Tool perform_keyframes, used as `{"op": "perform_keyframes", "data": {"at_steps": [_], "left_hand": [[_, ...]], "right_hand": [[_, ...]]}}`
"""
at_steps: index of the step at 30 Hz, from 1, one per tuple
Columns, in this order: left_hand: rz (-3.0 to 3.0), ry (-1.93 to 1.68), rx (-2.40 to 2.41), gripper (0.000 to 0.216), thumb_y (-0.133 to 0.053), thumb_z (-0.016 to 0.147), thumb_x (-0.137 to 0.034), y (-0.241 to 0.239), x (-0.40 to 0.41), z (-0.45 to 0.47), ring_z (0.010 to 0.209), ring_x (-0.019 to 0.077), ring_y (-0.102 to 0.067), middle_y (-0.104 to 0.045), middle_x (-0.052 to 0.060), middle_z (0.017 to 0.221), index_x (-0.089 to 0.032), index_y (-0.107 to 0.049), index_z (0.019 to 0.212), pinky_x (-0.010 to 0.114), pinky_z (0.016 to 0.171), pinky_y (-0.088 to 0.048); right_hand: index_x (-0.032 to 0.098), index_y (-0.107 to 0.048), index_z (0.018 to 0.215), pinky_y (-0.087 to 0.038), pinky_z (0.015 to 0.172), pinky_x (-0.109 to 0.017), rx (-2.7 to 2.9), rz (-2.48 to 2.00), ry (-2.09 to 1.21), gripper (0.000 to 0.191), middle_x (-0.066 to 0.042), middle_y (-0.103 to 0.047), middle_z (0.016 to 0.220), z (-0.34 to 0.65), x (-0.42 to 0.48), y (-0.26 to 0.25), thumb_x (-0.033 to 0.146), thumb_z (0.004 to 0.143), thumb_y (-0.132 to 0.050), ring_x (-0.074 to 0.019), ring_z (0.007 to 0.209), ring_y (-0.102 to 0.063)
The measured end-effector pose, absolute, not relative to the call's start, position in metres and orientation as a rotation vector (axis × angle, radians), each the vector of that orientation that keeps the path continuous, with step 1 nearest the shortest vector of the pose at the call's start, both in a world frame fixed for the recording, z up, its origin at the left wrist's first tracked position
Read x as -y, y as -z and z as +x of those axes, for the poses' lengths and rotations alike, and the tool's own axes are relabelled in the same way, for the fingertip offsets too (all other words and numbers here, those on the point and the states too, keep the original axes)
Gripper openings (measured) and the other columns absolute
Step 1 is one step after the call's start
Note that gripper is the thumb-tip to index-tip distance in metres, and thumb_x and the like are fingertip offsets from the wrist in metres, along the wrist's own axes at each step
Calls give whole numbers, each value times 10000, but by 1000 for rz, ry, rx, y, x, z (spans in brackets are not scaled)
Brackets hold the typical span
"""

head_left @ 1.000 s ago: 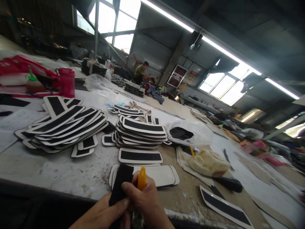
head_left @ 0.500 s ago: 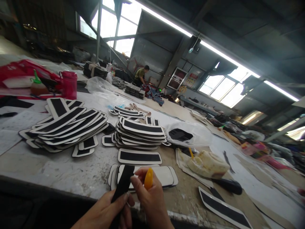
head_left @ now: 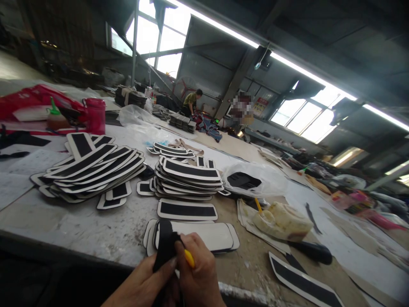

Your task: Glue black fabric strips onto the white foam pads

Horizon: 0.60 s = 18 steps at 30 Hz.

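Note:
My left hand point(head_left: 145, 285) pinches the lower end of a black fabric strip point(head_left: 164, 243) at the table's near edge. My right hand point(head_left: 198, 273) is closed round a yellow-handled tool point(head_left: 189, 258) and its fingers touch the strip's right side. Just behind both hands lies a small stack of white rounded pieces point(head_left: 204, 234). Beyond it rests a single white piece with a black centre point(head_left: 187, 209).
Two piles of black-and-white pieces point(head_left: 89, 168) point(head_left: 188, 177) cover the table's middle. A glue-smeared tub with a brush point(head_left: 281, 219), a plastic bag point(head_left: 252, 179) and a black tool point(head_left: 311, 251) lie right. A red cup point(head_left: 95, 116) stands far left. A person point(head_left: 191, 101) works far back.
My right hand has turned so the yellow tool tip, earlier sticking up, now lies low against the strip. Both hands stay at the table edge; the view shifted slightly.

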<state>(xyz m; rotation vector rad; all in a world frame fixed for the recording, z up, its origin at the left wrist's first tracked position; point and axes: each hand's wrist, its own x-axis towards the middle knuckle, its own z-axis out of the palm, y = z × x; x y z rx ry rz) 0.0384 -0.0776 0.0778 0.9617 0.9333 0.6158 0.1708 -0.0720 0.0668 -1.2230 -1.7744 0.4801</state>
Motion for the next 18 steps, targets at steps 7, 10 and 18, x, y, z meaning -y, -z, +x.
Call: {"op": "perform_keyframes", "data": {"at_steps": [7, 10, 18], "left_hand": [[783, -680, -872, 488, -581, 704, -612, -60, 70, 44, 494, 147, -591, -662, 42, 597, -127, -605, 755, 231, 484, -457], [729, -708, -975, 434, -612, 712, -557, -63, 70, 45, 509, 145, -599, -685, 57, 641, -123, -621, 718, 231, 500, -471], [632, -814, -983, 423, -717, 599, -561, -59, 63, 52, 562, 176, -624, -679, 41, 602, -145, -649, 641, 252, 540, -496]], "right_hand": [[192, -521, 651, -369, 527, -230, 1718, -1321, -360, 302, 3, -504, 602, 185, 66, -64, 277, 908, -386, -122, 559, -471], [196, -444, 623, -324, 478, -225, 1435, -1402, -638, 347, 37, -404, 549, 192, 62, -64, 408, 896, -420, -103, 504, -380], [214, -359, 686, -175, 364, -183, 911, -1304, -1318, 469, 113, -258, 483, 187, 61, -61, 575, 680, -658, -40, 385, -202]]}}
